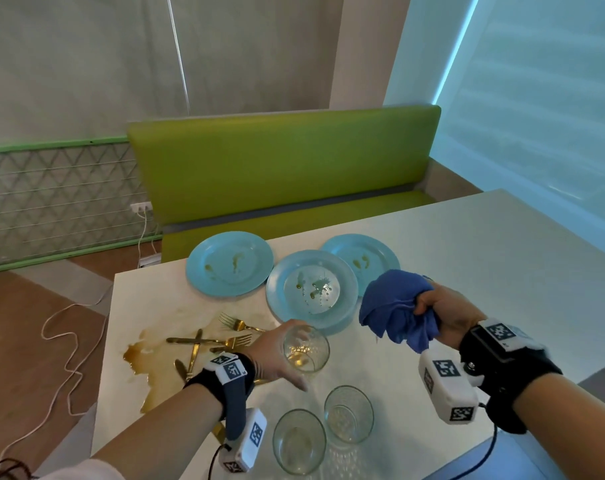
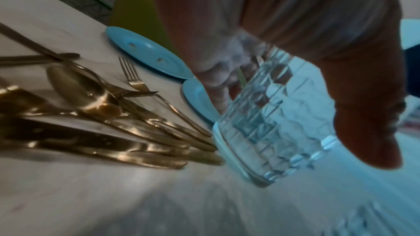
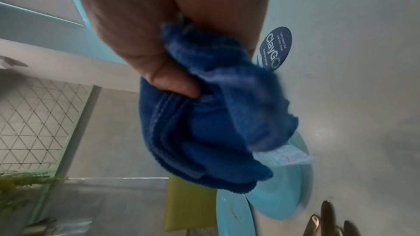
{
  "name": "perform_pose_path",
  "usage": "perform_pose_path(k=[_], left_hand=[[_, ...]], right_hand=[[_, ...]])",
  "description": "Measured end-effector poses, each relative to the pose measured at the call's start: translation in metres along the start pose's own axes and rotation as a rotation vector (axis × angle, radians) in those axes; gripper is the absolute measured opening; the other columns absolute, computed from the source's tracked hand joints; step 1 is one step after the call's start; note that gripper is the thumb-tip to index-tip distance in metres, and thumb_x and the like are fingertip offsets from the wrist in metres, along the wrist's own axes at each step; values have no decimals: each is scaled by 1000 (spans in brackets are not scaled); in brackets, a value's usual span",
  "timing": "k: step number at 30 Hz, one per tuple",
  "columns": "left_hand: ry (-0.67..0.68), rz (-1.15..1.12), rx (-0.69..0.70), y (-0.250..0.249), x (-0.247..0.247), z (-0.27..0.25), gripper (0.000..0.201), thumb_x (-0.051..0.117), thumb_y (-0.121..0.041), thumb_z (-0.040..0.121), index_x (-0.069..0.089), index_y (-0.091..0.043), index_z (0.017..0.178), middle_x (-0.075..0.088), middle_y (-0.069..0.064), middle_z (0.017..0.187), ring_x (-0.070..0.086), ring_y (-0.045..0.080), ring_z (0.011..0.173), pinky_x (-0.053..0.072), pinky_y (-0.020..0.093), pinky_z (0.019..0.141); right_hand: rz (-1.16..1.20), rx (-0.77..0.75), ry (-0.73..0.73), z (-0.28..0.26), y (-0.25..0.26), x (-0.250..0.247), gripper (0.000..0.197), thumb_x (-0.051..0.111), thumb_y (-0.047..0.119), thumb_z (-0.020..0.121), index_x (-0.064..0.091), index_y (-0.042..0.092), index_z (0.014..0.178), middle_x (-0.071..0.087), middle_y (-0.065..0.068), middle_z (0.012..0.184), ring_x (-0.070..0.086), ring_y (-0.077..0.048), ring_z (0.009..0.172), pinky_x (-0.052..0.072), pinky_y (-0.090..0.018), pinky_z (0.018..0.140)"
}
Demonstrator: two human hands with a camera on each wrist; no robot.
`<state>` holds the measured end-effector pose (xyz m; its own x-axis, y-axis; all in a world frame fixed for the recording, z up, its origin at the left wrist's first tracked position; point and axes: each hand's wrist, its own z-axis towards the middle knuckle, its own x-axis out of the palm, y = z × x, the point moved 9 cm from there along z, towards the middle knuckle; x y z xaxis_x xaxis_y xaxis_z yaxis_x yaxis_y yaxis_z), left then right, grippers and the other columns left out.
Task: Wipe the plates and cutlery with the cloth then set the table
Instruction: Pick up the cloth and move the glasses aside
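Note:
My left hand [image 1: 277, 355] grips a patterned clear glass [image 1: 306, 348], lifted a little above the white table [image 1: 467, 265]; in the left wrist view the glass [image 2: 268, 125] sits between thumb and fingers. My right hand [image 1: 436, 310] clutches a bunched blue cloth [image 1: 394, 306], seen close in the right wrist view as the cloth [image 3: 204, 141]. Three light-blue plates with brown stains lie at the table's far side: left plate [image 1: 229, 263], middle plate [image 1: 311, 289], right plate [image 1: 363, 259]. Gold cutlery [image 1: 218, 341] lies piled left of the glass, partly in a brown spill [image 1: 145, 365].
Two more empty glasses stand near the table's front edge, one [image 1: 299, 441] beside the other [image 1: 349, 414]. A green bench [image 1: 280, 168] runs behind the table. A white cable [image 1: 62, 341] trails over the floor at left. A round blue sticker [image 3: 276, 47] is on the tabletop.

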<state>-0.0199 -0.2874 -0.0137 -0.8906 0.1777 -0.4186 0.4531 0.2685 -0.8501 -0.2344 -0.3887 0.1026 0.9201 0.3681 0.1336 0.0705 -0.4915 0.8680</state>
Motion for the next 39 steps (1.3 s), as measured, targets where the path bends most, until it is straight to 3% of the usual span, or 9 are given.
perform_pose_path(k=[3, 7, 14, 19, 27, 30, 33, 36, 39], left_hand=[[70, 82, 34, 3, 15, 0, 99, 94, -19, 45, 36, -36, 124, 56, -12, 123, 50, 5, 121, 39, 31, 110], [104, 154, 59, 1, 22, 1, 101, 93, -22, 47, 39, -26, 132, 53, -8, 129, 48, 7, 123, 38, 27, 109], [161, 116, 1, 10, 30, 5, 101, 92, -17, 50, 37, -24, 135, 51, -11, 124, 47, 4, 120, 35, 18, 102], [247, 75, -66, 22, 42, 6, 98, 92, -22, 50, 36, -34, 129, 50, -10, 126, 46, 9, 124, 39, 31, 109], [323, 114, -105, 22, 47, 5, 106, 88, -12, 56, 26, -22, 142, 44, -7, 136, 38, 10, 130, 32, 30, 112], [358, 215, -97, 26, 44, 2, 118, 88, -22, 50, 20, -23, 146, 39, -4, 145, 34, 14, 137, 28, 36, 116], [400, 366, -102, 31, 41, -2, 124, 87, -33, 47, 15, -31, 147, 30, -4, 151, 28, 16, 140, 22, 40, 118], [433, 454, -103, 26, 41, -7, 112, 80, -15, 64, 9, -25, 150, 27, 2, 152, 28, 22, 141, 22, 37, 117], [487, 341, -192, 23, 34, -13, 105, 65, 5, 73, 0, -20, 152, 22, 7, 156, 29, 27, 141, 38, 38, 109]], right_hand=[[-26, 8, -27, 6, -6, 0, 47, 21, -21, 75, 58, 3, 90, 60, -14, 69, 57, -24, 60, 49, -22, 45], [-109, 38, -90, 13, -20, -4, 47, 26, -20, 72, 55, -6, 106, 52, -17, 83, 49, -26, 67, 45, -26, 51], [-161, 39, -102, 14, -32, -1, 38, 26, -22, 70, 57, -1, 80, 49, -13, 74, 44, -25, 63, 36, -29, 57], [-208, 51, -116, 15, -31, -1, 40, 27, -23, 71, 59, 1, 78, 50, -12, 70, 45, -24, 63, 38, -28, 54], [-192, 72, -130, 10, -34, 0, 45, 26, -24, 71, 61, 4, 79, 54, -11, 69, 48, -24, 62, 44, -24, 45], [-196, 74, -135, 8, -33, 2, 45, 26, -24, 72, 61, 4, 79, 54, -11, 69, 49, -25, 61, 45, -23, 43], [-190, 74, -139, 8, -31, 6, 44, 26, -24, 72, 61, 1, 83, 55, -12, 70, 50, -26, 64, 45, -27, 49], [-198, 74, -153, 8, -28, 10, 43, 27, -24, 71, 60, 1, 81, 54, -13, 72, 49, -26, 64, 45, -25, 47], [-190, 64, -145, 7, -21, 18, 42, 26, -23, 72, 59, 1, 80, 55, -13, 75, 51, -27, 65, 45, -26, 50]])
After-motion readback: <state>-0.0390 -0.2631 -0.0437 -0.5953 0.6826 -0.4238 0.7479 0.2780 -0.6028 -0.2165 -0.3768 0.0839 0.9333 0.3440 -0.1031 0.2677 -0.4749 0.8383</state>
